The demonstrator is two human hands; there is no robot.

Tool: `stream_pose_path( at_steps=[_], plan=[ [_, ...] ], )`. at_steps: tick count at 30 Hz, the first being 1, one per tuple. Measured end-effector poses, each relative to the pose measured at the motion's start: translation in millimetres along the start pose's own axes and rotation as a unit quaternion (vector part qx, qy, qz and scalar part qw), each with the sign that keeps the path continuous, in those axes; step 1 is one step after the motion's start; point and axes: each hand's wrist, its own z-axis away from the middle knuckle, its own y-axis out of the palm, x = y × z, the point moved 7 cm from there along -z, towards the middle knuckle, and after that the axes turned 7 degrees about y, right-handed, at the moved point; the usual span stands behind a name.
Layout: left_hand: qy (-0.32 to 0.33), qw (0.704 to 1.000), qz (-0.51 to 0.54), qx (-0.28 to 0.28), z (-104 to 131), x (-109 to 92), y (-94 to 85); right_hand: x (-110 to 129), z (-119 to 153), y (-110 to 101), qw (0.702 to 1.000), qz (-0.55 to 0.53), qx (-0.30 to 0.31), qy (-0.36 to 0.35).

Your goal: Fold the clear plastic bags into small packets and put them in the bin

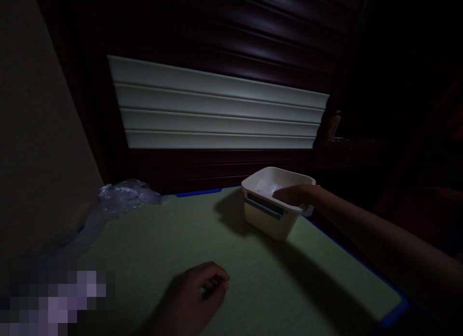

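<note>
Right hand: this one (298,195) is dipped over the rim of the white bin (267,222), coming in from the right. Fingers are hidden inside, so I honestly can't tell how open they are or if they've got hold of anything.
Left hand: near side, around the middle (202,292), fingers loosely curled toward the thumb with a little gap showing. Looks like it's holding nothing, and it's well apart from the bin.
Bin: far right part of the table, open top, grey strip (263,207) along the side facing near left. Something shiny inside, too dim to make out. Can't tell if the base sits flat.
Table: pale green top (188,234) with blue edging (398,307), and a long shadow running to the near right.
Plastic: crumpled clear stuff (128,195) at the far left corner.
Back wall: white slatted panel (217,109) set in dark slatted wood (231,46).
Far right: some kinda container (333,124) on a ledge, super dark over there.
Near left corner: pixelated patch, unreadable.
</note>
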Motion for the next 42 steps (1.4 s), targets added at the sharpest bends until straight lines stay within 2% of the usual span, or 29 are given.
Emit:
stream_pose_path(
  at_steps=[2, 4, 6, 8, 10, 12, 13, 14, 15, 16, 17, 20, 23, 26, 29, 31, 33, 35, 39, 42],
  plan=[
    [0.006, 1.000, -0.001, -0.006, -0.2, -2.7, -0.7, 5.7, 4.9, -1.0, 1.000, 0.020, 0.004, 0.006],
    [0.009, 1.000, -0.004, -0.009, -0.1, -5.7, -1.6, 14.4, 11.5, -10.1, 0.999, 0.032, -0.029, -0.001],
    [0.011, 1.000, -0.007, -0.010, 0.1, -8.9, -2.7, 25.6, 21.6, -24.9, 0.995, 0.037, -0.094, -0.018],
    [0.014, 1.000, -0.009, -0.009, 0.3, -12.0, -3.4, 39.4, 38.2, -42.4, 0.980, 0.031, -0.192, -0.036],
    [0.014, 1.000, -0.008, -0.011, 0.3, -14.0, -4.0, 56.4, 62.6, -56.1, 0.950, 0.013, -0.307, -0.056],
    [0.012, 1.000, -0.009, -0.020, 0.4, -15.1, -4.7, 78.5, 88.9, -56.7, 0.915, -0.012, -0.393, -0.092],
    [0.016, 0.999, -0.013, -0.026, 0.7, -16.3, -5.1, 91.7, 101.2, -52.1, 0.895, -0.027, -0.428, -0.123],
    [0.023, 0.999, -0.022, -0.033, 1.3, -18.1, -5.6, 108.4, 116.6, -45.9, 0.855, -0.064, -0.473, -0.202],
    [0.032, 0.998, -0.037, -0.043, 2.3, -20.4, -6.7, 125.1, 125.4, -33.6, 0.830, -0.096, -0.472, -0.282],
    [0.042, 0.996, -0.058, -0.054, 3.7, -23.2, -8.0, 140.3, 125.9, -17.2, 0.825, -0.123, -0.432, -0.343],
    [0.052, 0.993, -0.083, -0.064, 5.4, -26.3, -9.3, 151.6, 121.6, -0.8, 0.829, -0.131, -0.406, -0.363],
    [0.077, 0.980, -0.164, -0.085, 10.6, -35.3, -11.8, 171.8, 93.7, 46.3, 0.846, -0.137, -0.349, -0.378],
    [0.088, 0.966, -0.225, -0.094, 13.2, -40.1, -12.2, 173.9, 62.5, 79.2, 0.865, -0.124, -0.314, -0.370],
    [0.085, 0.955, -0.270, -0.093, 13.6, -39.4, -10.5, 169.8, 45.8, 94.8, 0.878, -0.102, -0.284, -0.372],
    [0.085, 0.943, -0.313, -0.080, 13.7, -39.3, -8.5, 167.6, 42.1, 99.2, 0.884, -0.087, -0.265, -0.376],
    [0.077, 0.938, -0.331, -0.071, 13.1, -40.2, -13.6, 167.8, 42.4, 100.2, 0.886, -0.082, -0.257, -0.378],
    [0.059, 0.932, -0.352, -0.065, 11.8, -41.5, -29.1, 168.5, 43.2, 100.9, 0.886, -0.080, -0.253, -0.380],
    [0.029, 0.921, -0.382, -0.066, 11.5, -41.6, -57.2, 168.8, 43.8, 101.3, 0.886, -0.079, -0.253, -0.380],
    [-0.086, 0.875, -0.458, -0.128, 24.4, -26.9, -143.0, 167.8, 44.3, 101.2, 0.887, -0.076, -0.260, -0.373],
    [-0.185, 0.834, -0.487, -0.181, 45.2, -2.0, -199.7, 167.6, 44.6, 101.2, 0.888, -0.074, -0.262, -0.371]
  ],
)
